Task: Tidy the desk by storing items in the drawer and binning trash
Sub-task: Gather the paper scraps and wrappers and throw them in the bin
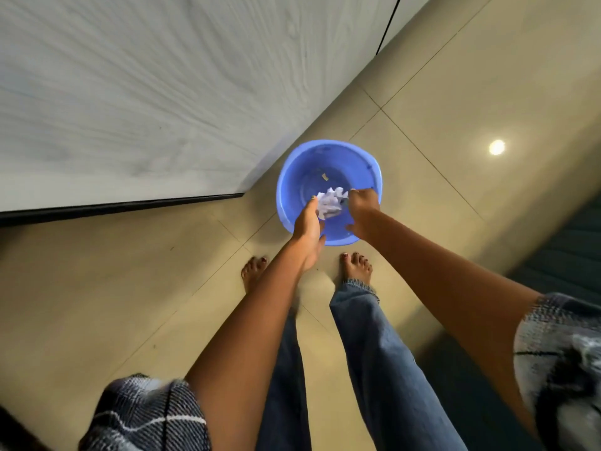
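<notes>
Blue bin [294, 177] is under both hands. Left hand [308, 229] & right hand [363, 211] hold crumpled paper [331, 203] between them. Next: let go, prob so it drops in.

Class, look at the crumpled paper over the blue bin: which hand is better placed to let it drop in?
Probably either: left hand and right hand flank the crumpled paper directly above the blue bin.

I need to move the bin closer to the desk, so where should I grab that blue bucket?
Grip the blue bucket by its upper rim on the far side, from above. It stands upright and open, and both hands with the crumpled paper crowd the near rim.
</notes>
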A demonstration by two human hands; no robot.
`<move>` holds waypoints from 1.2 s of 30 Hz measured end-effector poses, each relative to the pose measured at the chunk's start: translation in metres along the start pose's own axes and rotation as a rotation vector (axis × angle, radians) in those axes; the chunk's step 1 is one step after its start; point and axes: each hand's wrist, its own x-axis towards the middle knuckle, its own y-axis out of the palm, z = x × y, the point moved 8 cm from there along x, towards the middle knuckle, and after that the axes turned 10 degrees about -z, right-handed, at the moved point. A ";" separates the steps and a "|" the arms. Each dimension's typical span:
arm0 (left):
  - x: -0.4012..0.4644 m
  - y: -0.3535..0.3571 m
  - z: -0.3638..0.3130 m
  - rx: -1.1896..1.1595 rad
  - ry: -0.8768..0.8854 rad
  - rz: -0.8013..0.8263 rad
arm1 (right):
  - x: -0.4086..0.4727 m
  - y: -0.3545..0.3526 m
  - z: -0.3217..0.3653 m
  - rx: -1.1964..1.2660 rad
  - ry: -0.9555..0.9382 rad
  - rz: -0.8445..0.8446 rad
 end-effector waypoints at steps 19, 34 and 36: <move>-0.112 -0.014 -0.030 0.087 0.192 -0.069 | -0.113 -0.060 0.049 -0.189 -0.259 0.132; -0.327 -0.112 -0.066 -0.080 0.536 -0.098 | -0.358 -0.108 0.083 -0.182 -0.737 0.276; -0.349 -0.142 -0.066 -0.145 0.583 -0.087 | -0.395 -0.102 0.079 -0.145 -0.778 0.332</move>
